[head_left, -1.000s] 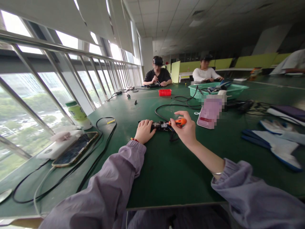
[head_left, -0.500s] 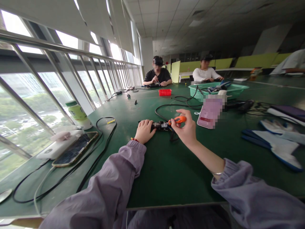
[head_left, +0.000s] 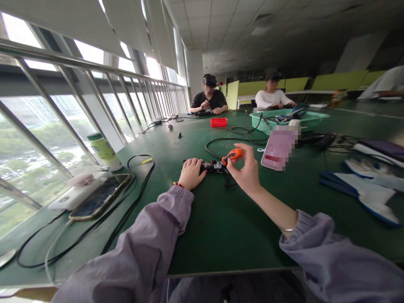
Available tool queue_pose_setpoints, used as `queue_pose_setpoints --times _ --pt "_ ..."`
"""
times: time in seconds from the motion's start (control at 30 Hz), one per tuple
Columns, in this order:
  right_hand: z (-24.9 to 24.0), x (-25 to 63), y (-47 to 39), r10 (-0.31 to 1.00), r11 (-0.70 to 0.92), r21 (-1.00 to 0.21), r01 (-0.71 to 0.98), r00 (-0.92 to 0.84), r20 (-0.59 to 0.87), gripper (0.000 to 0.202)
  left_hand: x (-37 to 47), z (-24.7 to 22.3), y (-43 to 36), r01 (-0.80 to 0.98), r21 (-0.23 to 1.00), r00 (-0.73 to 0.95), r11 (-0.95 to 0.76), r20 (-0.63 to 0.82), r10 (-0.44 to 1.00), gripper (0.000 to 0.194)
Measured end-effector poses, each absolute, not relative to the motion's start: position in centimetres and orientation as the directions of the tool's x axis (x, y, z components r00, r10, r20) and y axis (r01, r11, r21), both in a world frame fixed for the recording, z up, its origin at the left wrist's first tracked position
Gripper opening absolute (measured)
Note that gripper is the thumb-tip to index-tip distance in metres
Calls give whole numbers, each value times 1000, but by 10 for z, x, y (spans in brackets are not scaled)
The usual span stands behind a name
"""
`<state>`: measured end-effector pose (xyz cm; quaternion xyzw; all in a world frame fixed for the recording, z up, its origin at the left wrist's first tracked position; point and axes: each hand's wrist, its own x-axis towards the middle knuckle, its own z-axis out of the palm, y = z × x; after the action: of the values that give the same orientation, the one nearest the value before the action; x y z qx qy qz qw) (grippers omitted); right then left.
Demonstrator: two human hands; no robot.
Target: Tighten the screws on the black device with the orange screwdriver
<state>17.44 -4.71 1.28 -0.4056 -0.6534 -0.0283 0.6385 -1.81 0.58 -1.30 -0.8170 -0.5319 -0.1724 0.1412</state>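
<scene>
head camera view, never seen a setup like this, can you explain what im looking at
There is no robot: these are a person's bare hands, seen by a camera on that person's head, looking forward and down. The left hand lies over one end of a dark device. The right hand holds an orange-handled tool, likely a screwdriver, pointed toward it. On the green table also lie a red tray, a green basket, gloves and a pink-screened phone.

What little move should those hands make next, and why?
Perhaps a slight turn of the screwdriver: the right hand grips it, slanted down toward the black device, and the left hand holds that device's left end.
</scene>
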Motion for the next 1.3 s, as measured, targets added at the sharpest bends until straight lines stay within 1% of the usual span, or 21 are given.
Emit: queue_pose_setpoints --times 0.03,0.17,0.2,0.4,0.47,0.57,0.6,0.8,0.83,0.93,1.0,1.2,1.3 --pt "13 174 -47 495 668 -480 568 142 857 39 -18 -13 6 918 -48 375 -394 432 820 38" --pt "16 174 -50 537 609 -505 611 151 830 22 -18 -12 5 918 -55 376 -392 430 821 39" --pt "16 174 -50 543 600 -510 616 155 825 21 -18 -12 5 919 -56 375 -391 430 821 39" --pt "13 174 -47 488 684 -469 559 128 863 40 -19 -14 7 916 -50 379 -398 437 816 39" --pt "14 174 -48 499 667 -472 576 125 858 36 -19 -14 7 916 -46 377 -399 439 815 38" --pt "16 174 -50 536 609 -494 621 138 833 24 -19 -14 7 916 -44 377 -400 442 814 39" --pt "16 175 -50 541 601 -497 626 139 829 23 -19 -14 7 915 -43 377 -401 444 813 39" --pt "15 175 -49 481 682 -446 579 103 870 39 -18 -12 5 912 -23 376 -410 446 812 39" --pt "15 175 -49 485 680 -445 582 98 869 37 -18 -12 5 907 -15 382 -420 448 808 40" --pt "17 174 -51 529 631 -471 616 102 843 23 -18 -12 4 881 -2 425 -473 444 789 47" --pt "18 173 -53 545 612 -484 626 110 831 19 -18 -12 5 864 -8 457 -503 431 778 51" --pt "15 173 -49 480 694 -446 566 98 872 37 -16 -10 5 877 -67 459 -476 412 787 49" --pt "15 174 -50 509 659 -463 593 100 855 31 -16 -9 4 885 -84 449 -458 415 791 47"
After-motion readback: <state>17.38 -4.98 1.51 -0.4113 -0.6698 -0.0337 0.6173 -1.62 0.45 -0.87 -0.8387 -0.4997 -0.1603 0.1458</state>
